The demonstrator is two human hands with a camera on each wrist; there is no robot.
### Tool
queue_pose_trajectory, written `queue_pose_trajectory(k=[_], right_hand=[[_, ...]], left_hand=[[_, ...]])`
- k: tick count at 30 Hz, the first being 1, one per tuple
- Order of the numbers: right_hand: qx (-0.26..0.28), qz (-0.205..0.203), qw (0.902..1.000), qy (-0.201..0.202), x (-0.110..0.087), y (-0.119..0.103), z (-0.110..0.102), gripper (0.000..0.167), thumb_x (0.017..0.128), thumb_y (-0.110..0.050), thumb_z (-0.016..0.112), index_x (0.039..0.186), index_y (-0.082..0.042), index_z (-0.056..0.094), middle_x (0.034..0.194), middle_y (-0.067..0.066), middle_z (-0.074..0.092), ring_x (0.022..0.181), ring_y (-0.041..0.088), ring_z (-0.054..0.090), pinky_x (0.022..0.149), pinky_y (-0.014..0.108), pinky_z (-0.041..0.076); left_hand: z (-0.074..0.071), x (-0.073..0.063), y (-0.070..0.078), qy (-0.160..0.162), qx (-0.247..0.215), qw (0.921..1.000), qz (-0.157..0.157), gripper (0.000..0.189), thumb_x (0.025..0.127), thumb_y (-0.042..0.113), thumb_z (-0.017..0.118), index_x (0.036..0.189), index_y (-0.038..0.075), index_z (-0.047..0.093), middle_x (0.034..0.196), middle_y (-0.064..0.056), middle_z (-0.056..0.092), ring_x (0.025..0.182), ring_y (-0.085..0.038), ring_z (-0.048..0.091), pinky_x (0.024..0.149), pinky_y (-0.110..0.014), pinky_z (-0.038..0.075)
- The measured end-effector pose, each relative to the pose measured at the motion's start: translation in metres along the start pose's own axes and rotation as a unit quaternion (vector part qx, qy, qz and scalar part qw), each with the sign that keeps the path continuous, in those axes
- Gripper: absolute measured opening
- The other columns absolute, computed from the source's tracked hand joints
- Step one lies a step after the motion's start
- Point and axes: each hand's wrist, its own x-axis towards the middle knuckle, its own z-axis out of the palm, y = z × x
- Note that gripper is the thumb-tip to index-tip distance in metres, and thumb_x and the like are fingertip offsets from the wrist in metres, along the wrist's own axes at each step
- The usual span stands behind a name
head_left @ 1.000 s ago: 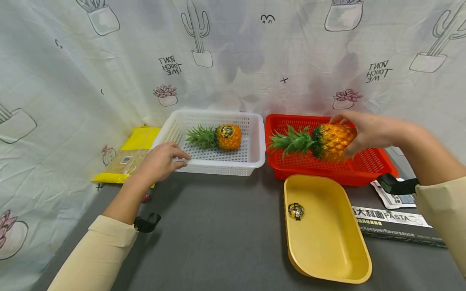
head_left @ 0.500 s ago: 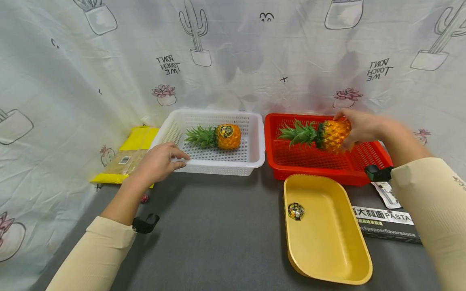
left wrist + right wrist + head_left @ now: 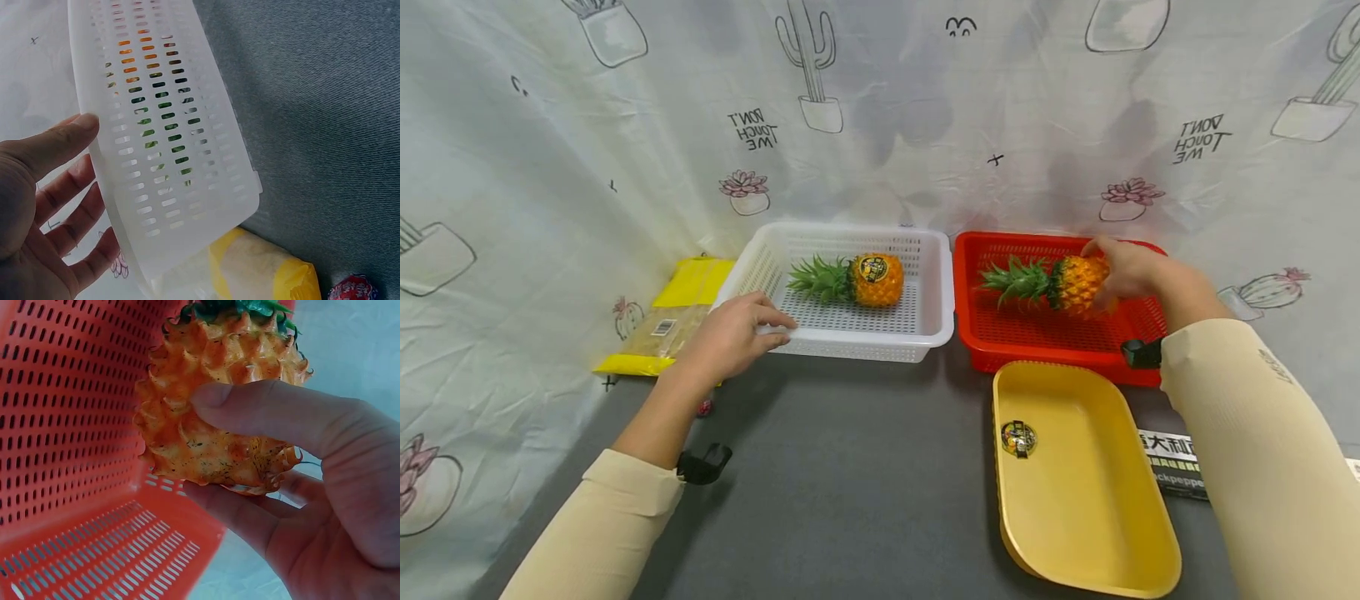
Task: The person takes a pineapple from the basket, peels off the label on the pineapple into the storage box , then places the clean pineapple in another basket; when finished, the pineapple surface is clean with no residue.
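My right hand grips an orange toy pineapple with green leaves by its base end, inside the red basket. The right wrist view shows the thumb across the bumpy side of this pineapple, with fingers under and behind it; its leaves are mostly cut off there. At the near left corner of the white basket, my left hand holds the rim between thumb and fingers, clearer in the left wrist view, where the basket wall shows. Another pineapple, bearing a round sticker, lies in the white basket.
A yellow tray with a sticker stands in front of the red basket. To its right, my sleeve partly covers a black pasta box. A yellow bag lies left of the white basket, and a small red item is near my left wrist.
My right hand has moved left and down with the pineapple, bringing it lower into the red basket. My left hand has stayed at the white basket's rim. The view has shifted slightly.
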Motion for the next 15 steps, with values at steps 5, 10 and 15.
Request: queue_pose_trajectory(k=[5,10,15], right_hand=[[-0.015,0.032,0.9992,-0.017,0.003,-0.002,-0.002,0.087,0.078,-0.003,0.082,0.147,-0.001,0.03,0.134,0.038,0.042,0.114,0.054,0.047,0.098,0.069,0.045],[-0.031,0.053,0.9979,-0.022,0.009,-0.006,-0.006,0.089,0.077,-0.001,0.083,0.148,-0.004,0.03,0.134,0.039,0.042,0.116,0.056,0.046,0.1,0.072,0.043],[-0.019,0.063,0.9974,-0.028,0.015,0.002,-0.004,0.092,0.076,0.001,0.083,0.151,-0.004,0.029,0.137,0.04,0.038,0.116,0.058,0.045,0.1,0.072,0.044]], left_hand=[[0.002,0.001,0.001,0.008,0.001,0.9999,0.009,0.022,0.097,0.018,0.073,0.118,0.013,0.08,0.114,-0.011,0.068,0.103,-0.031,0.062,0.087,-0.05,0.052],[0.003,0.001,0.002,0.019,0.001,0.9998,0.011,0.022,0.096,0.017,0.074,0.117,0.013,0.08,0.112,-0.01,0.068,0.102,-0.031,0.062,0.087,-0.051,0.051],[0.003,0.0,0.001,0.021,-0.008,0.9996,0.013,0.022,0.096,0.018,0.074,0.117,0.013,0.08,0.113,-0.01,0.068,0.103,-0.032,0.062,0.087,-0.051,0.051]])
